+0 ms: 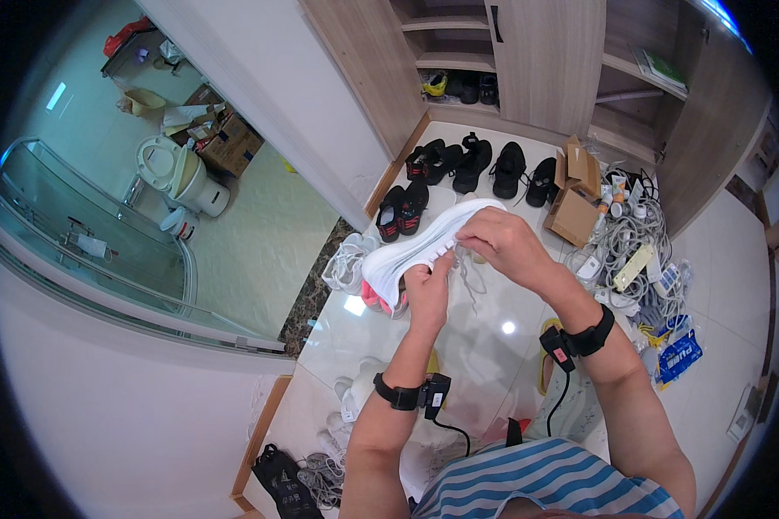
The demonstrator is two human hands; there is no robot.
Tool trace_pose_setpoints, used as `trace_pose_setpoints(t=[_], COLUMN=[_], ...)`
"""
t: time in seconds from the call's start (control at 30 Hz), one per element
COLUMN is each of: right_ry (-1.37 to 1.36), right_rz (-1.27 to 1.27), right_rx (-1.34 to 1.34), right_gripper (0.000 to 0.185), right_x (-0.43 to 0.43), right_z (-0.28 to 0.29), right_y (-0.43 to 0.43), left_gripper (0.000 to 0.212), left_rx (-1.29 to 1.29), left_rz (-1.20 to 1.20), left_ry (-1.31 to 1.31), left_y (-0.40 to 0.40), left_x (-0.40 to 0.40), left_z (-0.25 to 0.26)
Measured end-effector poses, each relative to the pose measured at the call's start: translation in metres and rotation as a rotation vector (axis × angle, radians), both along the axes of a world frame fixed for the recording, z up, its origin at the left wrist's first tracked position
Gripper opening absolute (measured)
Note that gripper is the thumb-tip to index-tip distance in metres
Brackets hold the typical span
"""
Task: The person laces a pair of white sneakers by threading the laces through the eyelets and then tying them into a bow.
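Note:
A white sneaker (422, 243) is held up above the tiled floor, its side turned toward me. My left hand (428, 292) grips it by the lacing, with the thumb pressed against the lace area. Pinched fingers of my right hand (509, 243) hold the lace close to the shoe's opening. Loose lace ends (470, 285) dangle below the shoe. Behind its toe stand a pair of white lace-up shoes (347, 266) and pink-and-grey footwear (380, 300), partly hidden by the held shoe.
Several black shoes (507, 170) line the floor before a wooden cabinet (548, 58). An opened cardboard box (572, 211) and tangled cables (630, 259) lie to the right. More shoes (324, 477) and a black bag (284, 480) are at lower left. A bathroom doorway (305, 318) opens left.

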State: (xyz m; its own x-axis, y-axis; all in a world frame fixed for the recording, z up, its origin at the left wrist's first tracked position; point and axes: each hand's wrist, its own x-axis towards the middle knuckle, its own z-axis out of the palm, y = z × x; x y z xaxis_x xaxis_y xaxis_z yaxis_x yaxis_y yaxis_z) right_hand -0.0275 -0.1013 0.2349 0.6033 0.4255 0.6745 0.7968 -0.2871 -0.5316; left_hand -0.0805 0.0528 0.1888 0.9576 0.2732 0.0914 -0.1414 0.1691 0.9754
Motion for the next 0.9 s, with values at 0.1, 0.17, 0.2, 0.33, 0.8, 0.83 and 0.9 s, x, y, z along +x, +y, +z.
trace_pose_setpoints(t=[0.1,0.17,0.2,0.33,0.8,0.83,0.9], right_ry=[-0.009,-0.04,-0.035,0.014,0.357,0.383,0.424], right_rz=[-0.007,0.007,0.012,0.02,-0.036,-0.04,-0.05], right_rx=[0.019,-0.006,-0.008,0.013,0.236,0.262,0.306], right_gripper=[0.009,0.009,0.009,0.009,0.009,0.009,0.01], right_x=[0.0,0.001,0.001,-0.002,-0.009,-0.009,-0.01], right_z=[-0.001,-0.001,-0.001,0.001,-0.006,-0.009,-0.014], right_y=[0.001,0.0,0.0,0.002,0.012,0.014,0.017], left_gripper=[0.018,0.018,0.018,0.019,0.022,0.022,0.023], left_rx=[-0.028,-0.033,-0.03,-0.031,-0.136,-0.172,-0.236], left_rz=[-0.003,-0.001,-0.001,-0.002,-0.037,-0.042,-0.06], left_ry=[-0.009,-0.016,-0.007,0.017,0.022,0.025,0.039], left_y=[0.0,-0.001,-0.001,-0.001,0.001,0.0,0.0], left_x=[0.001,0.001,0.001,0.0,0.002,0.002,0.002], left_z=[-0.001,0.0,0.0,0.002,-0.001,-0.001,0.0])
